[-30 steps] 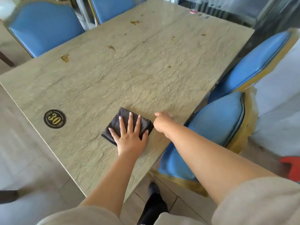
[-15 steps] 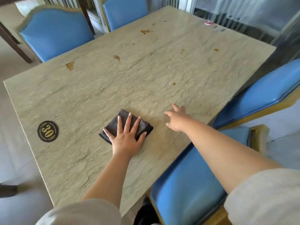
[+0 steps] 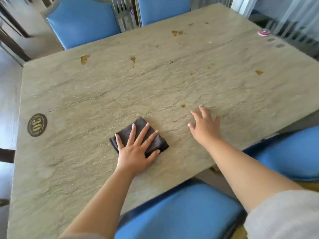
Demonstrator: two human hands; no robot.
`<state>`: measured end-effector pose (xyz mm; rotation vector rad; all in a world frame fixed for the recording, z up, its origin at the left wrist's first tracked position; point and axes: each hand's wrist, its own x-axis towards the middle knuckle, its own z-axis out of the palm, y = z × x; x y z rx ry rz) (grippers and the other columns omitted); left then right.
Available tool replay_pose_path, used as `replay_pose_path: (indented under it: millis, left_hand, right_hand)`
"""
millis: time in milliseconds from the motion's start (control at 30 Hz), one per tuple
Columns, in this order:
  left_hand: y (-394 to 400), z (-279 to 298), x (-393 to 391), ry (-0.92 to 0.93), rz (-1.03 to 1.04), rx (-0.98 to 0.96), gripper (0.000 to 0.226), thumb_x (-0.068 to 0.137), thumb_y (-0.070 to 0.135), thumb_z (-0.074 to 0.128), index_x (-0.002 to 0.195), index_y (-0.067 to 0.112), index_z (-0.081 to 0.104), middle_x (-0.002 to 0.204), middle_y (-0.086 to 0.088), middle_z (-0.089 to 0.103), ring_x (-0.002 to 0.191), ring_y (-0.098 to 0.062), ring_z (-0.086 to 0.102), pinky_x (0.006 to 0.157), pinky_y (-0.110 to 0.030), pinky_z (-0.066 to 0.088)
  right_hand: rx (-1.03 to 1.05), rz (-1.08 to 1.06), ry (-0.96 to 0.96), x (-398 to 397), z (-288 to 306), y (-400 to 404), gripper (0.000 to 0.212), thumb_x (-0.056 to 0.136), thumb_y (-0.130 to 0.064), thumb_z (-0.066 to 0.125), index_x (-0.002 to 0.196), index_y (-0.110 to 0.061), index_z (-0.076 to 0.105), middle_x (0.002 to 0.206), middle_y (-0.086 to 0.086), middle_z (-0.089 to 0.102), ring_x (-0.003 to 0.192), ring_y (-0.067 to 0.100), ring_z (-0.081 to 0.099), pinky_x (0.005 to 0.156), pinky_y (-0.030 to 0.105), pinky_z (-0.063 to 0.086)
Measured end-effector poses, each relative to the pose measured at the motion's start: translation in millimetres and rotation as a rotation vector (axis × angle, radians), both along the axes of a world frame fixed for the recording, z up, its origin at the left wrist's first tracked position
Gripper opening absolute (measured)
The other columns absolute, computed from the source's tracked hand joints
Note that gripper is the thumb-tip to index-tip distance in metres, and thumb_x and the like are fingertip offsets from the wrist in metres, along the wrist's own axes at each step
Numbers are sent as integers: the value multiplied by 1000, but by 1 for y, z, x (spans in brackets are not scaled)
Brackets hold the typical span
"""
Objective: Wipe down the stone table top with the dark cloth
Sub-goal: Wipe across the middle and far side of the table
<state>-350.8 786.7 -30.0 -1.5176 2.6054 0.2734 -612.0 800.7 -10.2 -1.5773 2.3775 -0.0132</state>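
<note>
A beige stone table top (image 3: 155, 87) fills the view, with brown stains at the far left (image 3: 85, 59), the far middle (image 3: 177, 32) and the right (image 3: 258, 72). A folded dark cloth (image 3: 139, 122) lies near the table's front edge. My left hand (image 3: 136, 150) presses flat on the cloth with its fingers spread, covering most of it. To the right of the cloth, my right hand (image 3: 205, 126) rests on the bare stone, fingers apart and holding nothing. A small stain (image 3: 183, 105) sits just beyond it.
A round dark badge with the number 30 (image 3: 37, 125) is fixed near the left edge. Blue padded chairs stand at the far side (image 3: 82, 21), below me (image 3: 181, 213) and at the right (image 3: 293, 152). A small red-and-white object (image 3: 263, 32) lies at the far right corner.
My right hand has moved from the table's near edge further onto the stone and spread its fingers. My left hand stays flat on the cloth. The view has shifted.
</note>
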Motion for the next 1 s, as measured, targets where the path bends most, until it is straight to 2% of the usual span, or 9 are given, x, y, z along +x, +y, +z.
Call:
replay_pose_path:
  millis: [100, 167, 233, 367, 433, 633, 700, 867, 1000]
  left_hand:
    - [-45, -1, -50, 3, 330, 39, 65, 86, 77, 12, 146, 56, -5, 159, 21, -16, 146, -25, -24, 103, -77, -11]
    - [-58, 1, -84, 4, 420, 79, 65, 87, 74, 10, 147, 53, -5, 159, 19, -20, 145, -28, -27, 101, -78, -10]
    - [-47, 2, -104, 13, 315, 73, 64, 89, 72, 9, 147, 52, -7, 158, 19, -21, 145, -28, -27, 102, -76, -11]
    - [3, 2, -90, 23, -152, 6, 62, 92, 71, 15, 146, 55, -10, 159, 19, -17, 145, -24, -26, 107, -74, -9]
    - [0, 1, -73, 8, -219, -8, 63, 91, 72, 20, 146, 56, -7, 160, 15, -20, 145, -25, -26, 108, -74, -8]
    - [-108, -3, -92, 8, 352, 19, 67, 85, 77, 14, 147, 56, 0, 161, 6, -19, 146, -27, -25, 107, -72, -13]
    - [-134, -1, -122, 13, 414, 63, 65, 87, 74, 14, 148, 54, 0, 161, 6, -20, 145, -29, -25, 106, -72, -12]
    - [-85, 0, -167, 34, 46, 24, 60, 91, 67, 15, 146, 55, -4, 161, 10, -18, 145, -27, -26, 108, -69, -13]
    - [-28, -2, -128, 21, -139, -20, 61, 91, 68, 23, 145, 59, -4, 161, 14, -15, 147, -24, -23, 111, -68, -11]
  right_hand:
    - [-43, 67, 93, -18, -8, 3, 56, 96, -58, 28, 148, -40, 20, 162, -2, 4, 148, 28, -2, 113, 61, -2]
    - [-66, 109, 133, -28, -13, 0, 55, 96, -59, 19, 148, -40, 17, 162, -3, 5, 148, 26, -2, 112, 61, -6]
    - [-72, 94, 126, -38, -19, -6, 53, 98, -53, 12, 150, -40, 13, 162, -3, 2, 148, 24, -4, 114, 61, -5]
    - [-120, 45, 93, -49, -29, -9, 51, 99, -46, 12, 149, -42, 17, 162, -2, 7, 148, 30, -1, 115, 61, -1]
    - [-131, 46, 103, -48, -30, -11, 51, 99, -45, 11, 149, -40, 19, 161, -1, 10, 148, 31, 1, 115, 60, -1]
    - [-153, 15, 131, -46, -37, -15, 59, 98, -43, 8, 152, -21, 21, 160, -1, 16, 147, 32, 8, 115, 62, 5]
    - [-189, 22, 136, -47, -39, -15, 57, 99, -39, 10, 152, -19, 21, 160, -1, 17, 147, 31, 9, 114, 62, 4]
    - [-278, 22, 57, -56, -36, -19, 57, 90, -20, 34, 147, -13, 34, 155, 2, 32, 146, 29, 19, 114, 62, 7]
    - [-297, 65, -37, -64, -35, -18, 59, 89, -10, 44, 147, -17, 35, 156, -2, 29, 147, 24, 14, 116, 54, -1]
